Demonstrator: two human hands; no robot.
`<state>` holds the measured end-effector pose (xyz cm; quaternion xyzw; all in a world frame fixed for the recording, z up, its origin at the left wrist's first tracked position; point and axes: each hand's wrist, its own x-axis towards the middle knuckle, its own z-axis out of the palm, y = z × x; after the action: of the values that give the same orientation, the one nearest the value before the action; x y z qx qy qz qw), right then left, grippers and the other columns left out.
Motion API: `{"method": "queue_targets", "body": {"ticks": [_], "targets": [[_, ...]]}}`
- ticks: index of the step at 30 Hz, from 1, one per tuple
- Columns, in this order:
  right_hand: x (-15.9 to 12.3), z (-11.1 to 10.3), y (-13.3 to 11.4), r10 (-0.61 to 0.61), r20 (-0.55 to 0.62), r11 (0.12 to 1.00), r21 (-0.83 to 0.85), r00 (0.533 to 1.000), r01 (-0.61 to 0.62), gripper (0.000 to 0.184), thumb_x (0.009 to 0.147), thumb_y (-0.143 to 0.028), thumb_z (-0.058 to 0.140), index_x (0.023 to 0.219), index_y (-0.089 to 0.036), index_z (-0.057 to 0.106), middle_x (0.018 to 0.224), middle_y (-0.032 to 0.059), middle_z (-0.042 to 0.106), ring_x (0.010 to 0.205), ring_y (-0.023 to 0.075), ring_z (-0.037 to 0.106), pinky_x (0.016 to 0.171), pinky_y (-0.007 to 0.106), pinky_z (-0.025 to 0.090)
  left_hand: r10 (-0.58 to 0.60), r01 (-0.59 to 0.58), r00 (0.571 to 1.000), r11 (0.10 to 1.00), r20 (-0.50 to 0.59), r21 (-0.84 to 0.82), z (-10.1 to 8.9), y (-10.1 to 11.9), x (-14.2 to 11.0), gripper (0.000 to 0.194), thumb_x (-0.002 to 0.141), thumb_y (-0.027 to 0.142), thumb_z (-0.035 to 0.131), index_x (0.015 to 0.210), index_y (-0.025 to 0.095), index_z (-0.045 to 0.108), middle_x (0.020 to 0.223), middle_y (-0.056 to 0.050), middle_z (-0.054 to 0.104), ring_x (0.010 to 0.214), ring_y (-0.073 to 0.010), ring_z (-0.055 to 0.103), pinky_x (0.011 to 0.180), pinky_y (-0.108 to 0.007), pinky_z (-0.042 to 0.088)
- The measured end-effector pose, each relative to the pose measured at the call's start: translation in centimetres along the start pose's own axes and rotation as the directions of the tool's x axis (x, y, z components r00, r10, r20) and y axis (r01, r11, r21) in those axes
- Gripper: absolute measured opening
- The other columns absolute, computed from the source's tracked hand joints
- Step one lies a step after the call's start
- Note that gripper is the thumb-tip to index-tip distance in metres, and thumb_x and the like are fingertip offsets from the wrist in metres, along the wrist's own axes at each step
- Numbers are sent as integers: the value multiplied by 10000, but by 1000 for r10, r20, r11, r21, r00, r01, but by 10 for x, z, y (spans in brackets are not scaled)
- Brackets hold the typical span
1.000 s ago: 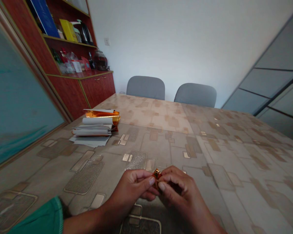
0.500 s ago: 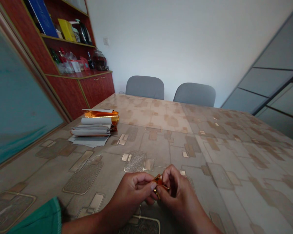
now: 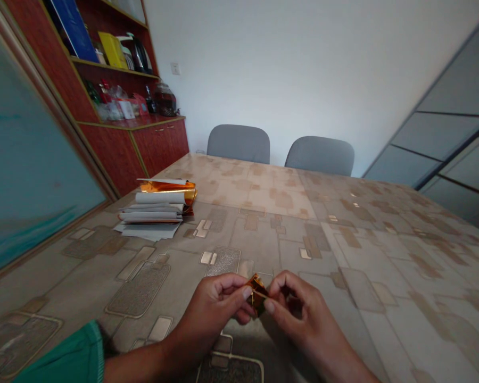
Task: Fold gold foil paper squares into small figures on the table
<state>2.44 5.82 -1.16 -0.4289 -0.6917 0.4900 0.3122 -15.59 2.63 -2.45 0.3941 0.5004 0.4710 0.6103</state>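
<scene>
My left hand (image 3: 219, 303) pinches a small folded piece of gold foil paper (image 3: 256, 294) between thumb and fingers, just above the near part of the table. On the other side, my right hand (image 3: 299, 306) has its thumb and curled fingers at the paper's right edge and grips it there. The paper is shiny, orange-gold and creased, with a bright fold line across it. Part of it is hidden behind my left fingers. Farther off to the left lies a stack of folded paper sheets (image 3: 154, 214), grey-white outside with gold foil showing near the top.
A patterned cloth covers the table (image 3: 239, 183). Two grey chairs (image 3: 238, 143) stand at its far side. On the left is a red-brown cabinet (image 3: 159, 141) holding a glass jar (image 3: 165, 100), boxes and bottles. A blue-green panel (image 3: 27, 159) borders the left edge.
The gold foil paper has turned and shows more of its face. My right hand has shifted slightly right, its fingers a little farther from my left hand. The stack lies as before.
</scene>
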Motion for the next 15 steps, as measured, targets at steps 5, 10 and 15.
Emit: {"method": "queue_targets", "body": {"ticks": [5, 10, 15], "targets": [[-1, 2, 5, -68, -22, 994, -89, 997, 65, 158, 831, -312, 607, 718, -208, 569, 631, -18, 537, 562, 134, 474, 515, 238, 351, -20, 21, 1000, 999, 20, -32, -2, -6, 1, 442, 727, 527, 818, 858, 106, 781, 698, -57, 735, 635, -159, 672, 594, -241, 542], [1, 2, 7, -213, -77, 965, -175, 974, 197, 157, 834, -223, 613, 682, -211, 575, 691, 7, 596, 597, 143, 537, 527, 241, 380, -35, 37, 998, 999, 49, -30, -3, -9, 0, 408, 751, 495, 812, 900, 115, 796, 775, -82, 762, 719, -191, 701, 618, -250, 553], [2, 5, 10, -305, -87, 922, -276, 948, 271, 189, 817, -128, 593, 657, -216, 542, 707, 5, 596, 619, 144, 557, 542, 245, 394, -39, 41, 996, 999, 78, -19, -1, -6, -1, 354, 746, 442, 808, 901, 124, 801, 801, -84, 765, 767, -203, 699, 646, -258, 549]]}}
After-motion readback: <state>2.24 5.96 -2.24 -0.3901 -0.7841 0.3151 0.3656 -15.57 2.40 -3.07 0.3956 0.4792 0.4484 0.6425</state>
